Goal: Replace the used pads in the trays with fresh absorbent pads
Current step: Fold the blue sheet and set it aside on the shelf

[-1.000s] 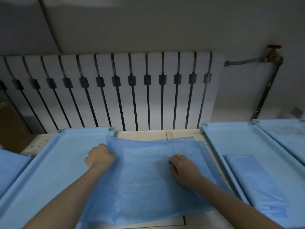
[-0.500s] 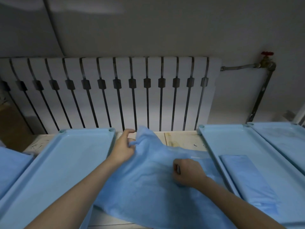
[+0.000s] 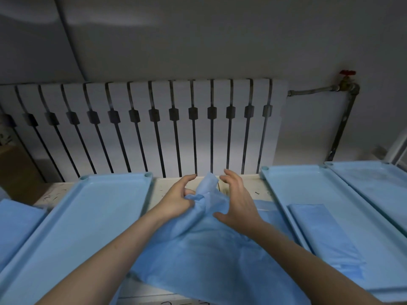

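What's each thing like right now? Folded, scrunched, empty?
Absorbent pad, unfolded, bunched up at its far end.
Left hand, gripping the bunched end.
Right hand, open, fingers spread.
Left tray, bare inside.
Folded pad, folded, lying flat.
Right tray, holding it.

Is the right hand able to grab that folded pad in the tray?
Probably yes: the right hand is open, and the folded pad lies uncovered in the tray beside it.
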`<state>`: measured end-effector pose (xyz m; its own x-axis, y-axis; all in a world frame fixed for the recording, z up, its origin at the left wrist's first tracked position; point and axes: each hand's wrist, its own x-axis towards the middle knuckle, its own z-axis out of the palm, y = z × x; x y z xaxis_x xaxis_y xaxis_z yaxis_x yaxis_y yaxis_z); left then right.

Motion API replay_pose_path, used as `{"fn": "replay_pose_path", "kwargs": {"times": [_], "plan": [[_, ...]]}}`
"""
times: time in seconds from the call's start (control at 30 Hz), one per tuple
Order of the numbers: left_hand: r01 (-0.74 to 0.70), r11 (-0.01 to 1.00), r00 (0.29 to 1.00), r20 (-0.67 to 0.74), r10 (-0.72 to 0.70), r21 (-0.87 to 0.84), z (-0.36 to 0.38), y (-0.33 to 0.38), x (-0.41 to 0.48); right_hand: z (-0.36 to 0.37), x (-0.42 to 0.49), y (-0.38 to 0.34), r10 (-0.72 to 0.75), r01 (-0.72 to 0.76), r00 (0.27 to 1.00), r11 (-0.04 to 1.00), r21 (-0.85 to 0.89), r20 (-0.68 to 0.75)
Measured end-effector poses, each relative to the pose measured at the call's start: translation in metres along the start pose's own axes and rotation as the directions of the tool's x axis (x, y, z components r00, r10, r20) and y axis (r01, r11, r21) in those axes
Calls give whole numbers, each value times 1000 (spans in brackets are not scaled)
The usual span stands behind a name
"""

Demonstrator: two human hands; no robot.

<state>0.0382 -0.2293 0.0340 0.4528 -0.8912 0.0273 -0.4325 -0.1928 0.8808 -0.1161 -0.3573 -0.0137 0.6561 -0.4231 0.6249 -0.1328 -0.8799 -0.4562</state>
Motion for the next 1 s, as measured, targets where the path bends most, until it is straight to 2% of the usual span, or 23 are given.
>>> {"fn": "replay_pose_path", "kwargs": {"times": [0.07,0.17,0.23,0.33,0.43,0.6,0.83,1.0], "plan": [[31,999,1000,6,-30,-38,0,0,0,8,-3,-1,-11,11,1000,997,-80,-4],[77,992,996,43,-73,-97,0,2,-2,12,2,-7,17,-20,998,999,-47,-67],[113,978,992,78,-101,-173,-1,5,-2,13,4,-9,0,5,997,998,59,-80],[154,954,981,152,-117,-258,-5,7,-4,11,6,-8,84,-80,996,961,263,-1],[176,940,970,212,-116,-293,-5,6,-3,10,9,-12,155,-166,986,922,351,57],[221,916,963,226,-149,-334,-2,8,-6,10,11,-13,223,-245,969,858,452,103],[231,879,967,202,-158,-418,-4,5,-9,8,10,-16,241,-268,963,853,449,116],[170,869,985,69,-155,-465,-6,7,-7,1,14,-21,201,-212,977,870,444,74]]}}
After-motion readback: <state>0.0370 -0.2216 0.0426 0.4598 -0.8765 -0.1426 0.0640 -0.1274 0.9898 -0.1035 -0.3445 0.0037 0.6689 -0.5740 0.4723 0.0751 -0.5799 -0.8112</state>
